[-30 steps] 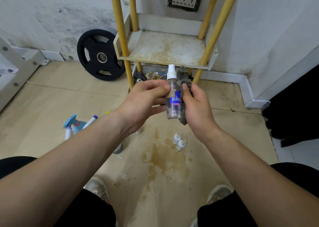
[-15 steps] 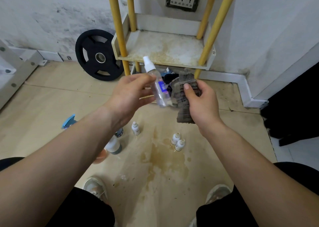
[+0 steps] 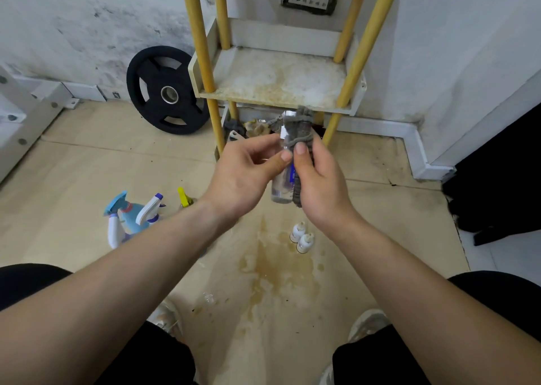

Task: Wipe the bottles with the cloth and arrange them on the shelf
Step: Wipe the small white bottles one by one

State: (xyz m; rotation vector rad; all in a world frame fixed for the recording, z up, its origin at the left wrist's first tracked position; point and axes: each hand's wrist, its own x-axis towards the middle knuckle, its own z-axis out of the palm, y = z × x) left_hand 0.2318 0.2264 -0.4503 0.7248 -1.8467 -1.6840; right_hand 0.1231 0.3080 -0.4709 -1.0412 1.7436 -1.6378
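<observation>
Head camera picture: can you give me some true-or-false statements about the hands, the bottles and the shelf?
The right hand presses a grey cloth round the clear spray bottle. True.
The left hand hangs idle, away from the bottle. False: its thumb and fingers pinch the bottle.
The small white bottles stand on the shelf. False: the two stand on the floor, below the hands.
A black weight plate leans against the wall, left of the shelf. True.
</observation>
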